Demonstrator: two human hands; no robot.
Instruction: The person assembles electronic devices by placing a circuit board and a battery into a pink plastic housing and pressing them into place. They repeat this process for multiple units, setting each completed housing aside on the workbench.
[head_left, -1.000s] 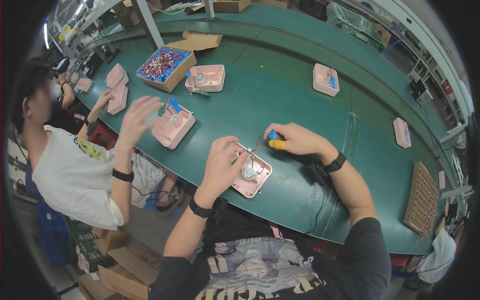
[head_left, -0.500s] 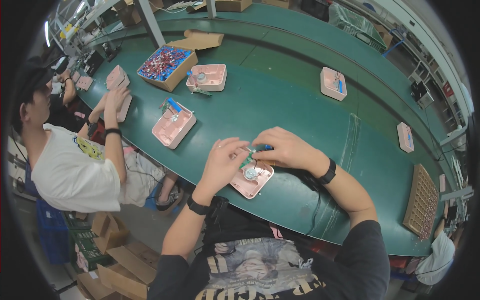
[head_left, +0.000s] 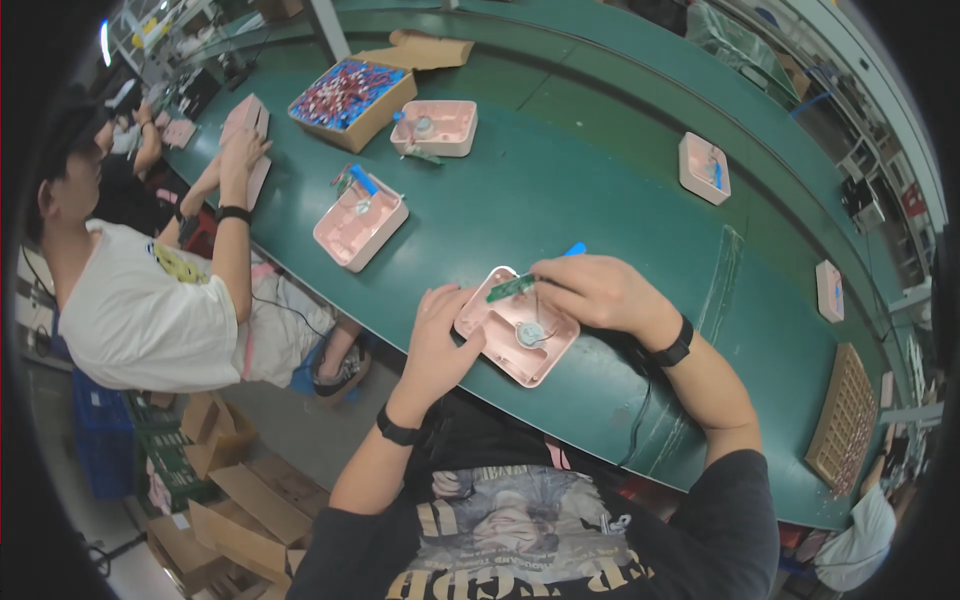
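A pink plastic shell [head_left: 505, 354] lies on the green table in front of me, with a round silver part [head_left: 530, 334] and thin wires inside. My left hand [head_left: 437, 335] grips the shell's left edge, thumb at the near side and fingers along the outside. Over the far end of the shell, a small green circuit board [head_left: 511, 288] is tilted, its right end pinched in my right hand [head_left: 605, 295]. A blue cylindrical battery [head_left: 574, 249] sticks out beyond the right hand's knuckles. That hand's fingertips are partly hidden.
Similar pink shells with parts stand at left [head_left: 361, 228], behind [head_left: 448, 126] and far right [head_left: 705, 168]. A cardboard box [head_left: 372, 122] holds many blue parts with red wires. A co-worker [head_left: 160, 320] sits left; a brown compartment tray [head_left: 842, 420] lies right.
My left hand has left the circuit board and come down onto the shell's edge. My right hand has moved right, keeping the board, and the shell's inside shows more.
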